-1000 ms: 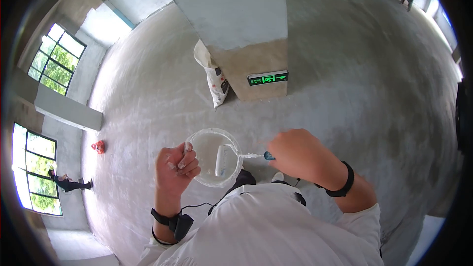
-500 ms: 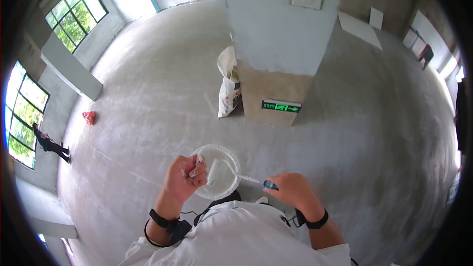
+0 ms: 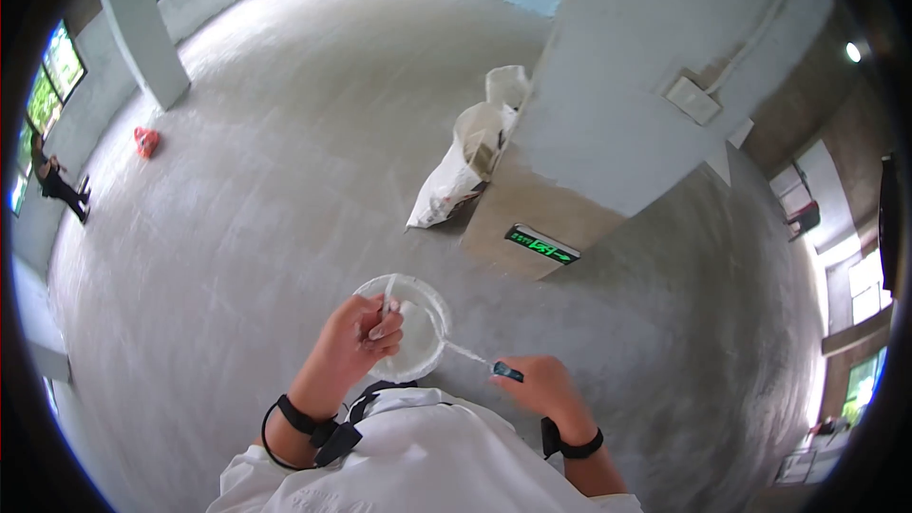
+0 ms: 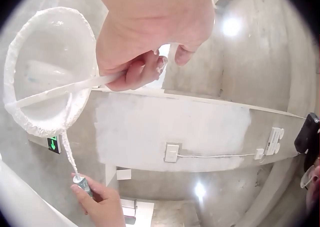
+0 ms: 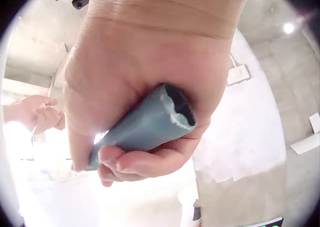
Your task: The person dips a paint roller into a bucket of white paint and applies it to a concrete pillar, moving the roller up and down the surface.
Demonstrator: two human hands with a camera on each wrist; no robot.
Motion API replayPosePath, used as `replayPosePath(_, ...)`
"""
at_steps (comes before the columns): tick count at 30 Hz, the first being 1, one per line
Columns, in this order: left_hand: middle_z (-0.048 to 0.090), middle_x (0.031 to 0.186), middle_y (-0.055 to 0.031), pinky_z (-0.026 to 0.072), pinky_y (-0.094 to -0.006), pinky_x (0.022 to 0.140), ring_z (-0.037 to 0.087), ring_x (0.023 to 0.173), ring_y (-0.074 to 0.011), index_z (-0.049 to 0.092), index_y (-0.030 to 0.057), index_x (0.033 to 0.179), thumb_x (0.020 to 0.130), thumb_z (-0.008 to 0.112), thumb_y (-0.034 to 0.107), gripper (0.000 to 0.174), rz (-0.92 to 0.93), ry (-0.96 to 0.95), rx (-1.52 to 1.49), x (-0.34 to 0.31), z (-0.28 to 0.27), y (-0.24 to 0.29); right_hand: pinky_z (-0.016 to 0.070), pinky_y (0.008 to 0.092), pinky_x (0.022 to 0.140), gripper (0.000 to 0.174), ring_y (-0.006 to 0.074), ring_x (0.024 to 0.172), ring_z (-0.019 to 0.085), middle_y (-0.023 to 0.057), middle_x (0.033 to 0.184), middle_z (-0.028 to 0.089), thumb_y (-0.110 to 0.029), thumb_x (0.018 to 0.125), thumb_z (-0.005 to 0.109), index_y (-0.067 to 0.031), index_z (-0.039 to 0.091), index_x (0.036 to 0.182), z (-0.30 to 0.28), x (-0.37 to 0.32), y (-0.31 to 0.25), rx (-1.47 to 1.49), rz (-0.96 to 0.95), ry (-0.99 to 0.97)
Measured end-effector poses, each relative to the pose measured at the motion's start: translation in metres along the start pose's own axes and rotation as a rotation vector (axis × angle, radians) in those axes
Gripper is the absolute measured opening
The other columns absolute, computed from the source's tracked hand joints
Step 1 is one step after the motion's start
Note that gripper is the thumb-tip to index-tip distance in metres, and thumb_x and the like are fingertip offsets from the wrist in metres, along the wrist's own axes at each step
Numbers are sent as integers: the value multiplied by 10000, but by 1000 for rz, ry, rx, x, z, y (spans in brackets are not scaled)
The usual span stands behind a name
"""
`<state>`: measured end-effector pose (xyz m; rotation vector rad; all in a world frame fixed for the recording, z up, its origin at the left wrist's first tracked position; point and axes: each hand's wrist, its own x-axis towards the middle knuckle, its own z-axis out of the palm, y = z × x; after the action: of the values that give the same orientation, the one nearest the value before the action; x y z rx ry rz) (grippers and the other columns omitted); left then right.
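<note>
My left hand (image 3: pixel 363 331) grips the white bail (image 4: pixel 60 90) of a round, white-crusted bucket (image 3: pixel 404 279); white smears mark its fingers. In the left wrist view the bucket (image 4: pixel 11 56) hangs beside that hand (image 4: pixel 155 31), and a pale roller sleeve (image 4: pixel 44 72) shows inside it. The roller's coated rod (image 3: pixel 467 352) crosses the rim towards my right hand (image 3: pixel 541 385), which holds the blue-grey handle (image 3: pixel 508 371). In the right wrist view, fingers curl round this hollow-ended handle (image 5: pixel 142 124). Part of the bucket's inside is hidden behind my left hand in the head view.
A pillar (image 3: pixel 627 85) with a green exit sign (image 3: pixel 541 245) stands ahead to the right, a white sack (image 3: pixel 456 176) leaning by its base. On the grey floor at far left lies a red bag (image 3: pixel 146 142); a person (image 3: pixel 59 180) is near the windows.
The head view has swung, so the pillar and sack appear further right. My left hand now covers more of the bucket's inside and the roller sleeve. Both hands keep their holds.
</note>
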<state>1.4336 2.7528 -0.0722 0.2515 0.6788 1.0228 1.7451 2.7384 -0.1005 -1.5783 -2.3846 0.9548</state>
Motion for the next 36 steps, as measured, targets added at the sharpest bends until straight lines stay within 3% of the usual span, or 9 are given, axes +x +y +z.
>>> replayPosePath(2, 354, 622, 50, 263, -255, 541, 281, 530, -72, 527, 69, 907, 857, 460, 251, 201, -29, -75, 4, 7, -10, 12, 504, 404, 659, 263, 327, 776, 644, 117, 845, 694, -327, 857, 681, -102, 692, 991, 3, 15, -7, -77, 29, -41)
replayPosePath(4, 347, 629, 52, 263, -255, 547, 279, 539, -73, 515, 74, 913, 862, 453, 254, 198, -14, -47, 23, 11, -17, 22, 506, 393, 656, 256, 359, 755, 638, 153, 830, 684, -272, 830, 722, -85, 710, 1005, 4, 27, -15, 25, -56, 109)
replayPosePath(14, 354, 631, 45, 260, -250, 550, 276, 537, -75, 517, 84, 909, 859, 441, 246, 186, 24, -64, -8, 27, -52, 80, 474, 371, 612, 256, 335, 666, 589, 146, 790, 663, -215, 806, 757, -82, 712, 1021, 0, 82, -59, -79, -10, 96)
replayPosePath(16, 356, 631, 44, 260, -249, 550, 275, 536, -75, 519, 84, 903, 855, 441, 243, 183, 38, -75, -30, 30, -57, 91, 472, 364, 608, 254, 327, 657, 588, 146, 779, 656, -218, 811, 755, -85, 715, 1024, 2, 88, -63, 10, 93, 55)
replayPosePath(22, 357, 625, 43, 263, -260, 559, 278, 537, -72, 506, 93, 859, 861, 440, 251, 172, 0, -7, -66, 37, -59, 103, 482, 353, 623, 270, 339, 658, 587, 167, 771, 651, -225, 822, 750, -76, 720, 1045, 5, 106, -76, 8, 5, 108)
replayPosePath(25, 364, 622, 48, 269, -262, 560, 277, 531, -71, 503, 103, 837, 862, 444, 252, 162, 21, -76, -82, 45, -66, 108, 514, 376, 667, 278, 334, 754, 649, 138, 853, 701, -283, 831, 738, -113, 730, 1051, 8, 116, -71, -28, 73, 30)
replayPosePath(30, 372, 616, 45, 264, -258, 547, 275, 523, -69, 517, 101, 831, 868, 439, 239, 163, -2, -29, -106, 59, -59, 112, 517, 375, 671, 293, 340, 768, 650, 138, 874, 704, -319, 847, 718, -115, 727, 1057, 2, 126, -61, -26, 9, 82)
replayPosePath(32, 353, 618, 51, 255, -251, 563, 271, 532, -75, 520, 124, 829, 936, 443, 274, 200, 10, -49, -120, 65, -58, 116, 516, 379, 670, 296, 343, 774, 650, 137, 872, 703, -330, 852, 711, -117, 726, 1057, -2, 131, -55, 43, 17, 89)
replayPosePath(36, 356, 620, 46, 268, -260, 574, 281, 534, -74, 549, 130, 848, 907, 478, 300, 194, -27, -29, -70, 92, -49, 115, 500, 382, 645, 303, 347, 741, 637, 138, 847, 686, -315, 854, 715, -128, 710, 1091, -10, 148, -27, 5, 18, 57)
